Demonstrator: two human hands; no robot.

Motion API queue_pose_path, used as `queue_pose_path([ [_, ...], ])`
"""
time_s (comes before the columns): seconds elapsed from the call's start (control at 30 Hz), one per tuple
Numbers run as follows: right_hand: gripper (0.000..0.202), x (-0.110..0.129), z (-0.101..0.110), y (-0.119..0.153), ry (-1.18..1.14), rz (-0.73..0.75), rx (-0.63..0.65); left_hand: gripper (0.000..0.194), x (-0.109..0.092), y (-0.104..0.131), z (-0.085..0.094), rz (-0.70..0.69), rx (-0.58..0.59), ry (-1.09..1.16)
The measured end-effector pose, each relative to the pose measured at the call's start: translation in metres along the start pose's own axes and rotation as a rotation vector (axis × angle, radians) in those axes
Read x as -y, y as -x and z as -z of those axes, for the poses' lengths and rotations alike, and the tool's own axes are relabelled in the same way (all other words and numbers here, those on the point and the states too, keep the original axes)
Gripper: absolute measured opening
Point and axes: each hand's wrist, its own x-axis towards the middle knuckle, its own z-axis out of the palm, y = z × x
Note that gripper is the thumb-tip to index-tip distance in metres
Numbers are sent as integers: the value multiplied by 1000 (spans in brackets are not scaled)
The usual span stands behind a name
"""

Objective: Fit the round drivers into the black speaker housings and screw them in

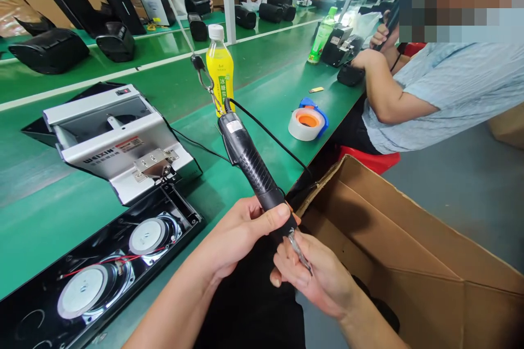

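Observation:
My left hand (241, 229) is wrapped round the lower end of a black electric screwdriver (256, 166), its thumb lying along the barrel. The screwdriver tilts, tip down towards me, its upper end hooked to a hanging cord (204, 73). At the tip, my right hand (313, 272) pinches a narrow shiny metal piece (301, 253); whether this is the driver bit I cannot tell. To the left lies an open black speaker housing (186, 218) with two round speakers (84, 290) and red wires. Behind it sits a silver metal device (123, 144) with a bracket on it.
A yellow drink bottle (220, 73) stands behind the screwdriver. A tape roll (305, 124) lies near the bench edge. An open cardboard box (409, 234) is at my right. A co-worker's arm (380, 87) works beyond it. Black speakers (49, 50) line the far bench.

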Motion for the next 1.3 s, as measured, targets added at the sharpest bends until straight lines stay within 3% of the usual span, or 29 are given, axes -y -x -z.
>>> queue_pose_path([
  [0.17,50,-8,-4,3,-230,-124,195,48,0,2,2,0,17,48],
  [0.27,65,-21,-14,1,-401,-152,233,47,0,4,3,8,49,88],
  [0.43,75,-43,-39,-3,-634,-64,261,51,-3,12,7,29,107,133],
  [0.63,57,-44,-71,-6,-952,60,459,50,-7,18,6,51,135,240],
  [0.73,48,-41,-76,-7,-871,49,495,53,-8,19,3,61,136,301],
  [0.83,44,-39,-69,-7,-612,-3,506,53,-9,21,3,53,120,315],
  [0.93,63,-38,-55,-2,-300,-11,391,53,-9,23,7,30,85,306],
  [1.0,56,-36,-47,4,-176,18,292,53,-10,25,10,13,62,293],
  [1.13,39,-29,-42,14,-99,55,215,55,-11,28,11,6,31,234],
  [1.3,33,-24,-50,16,-100,52,151,57,-11,32,7,41,-20,134],
])
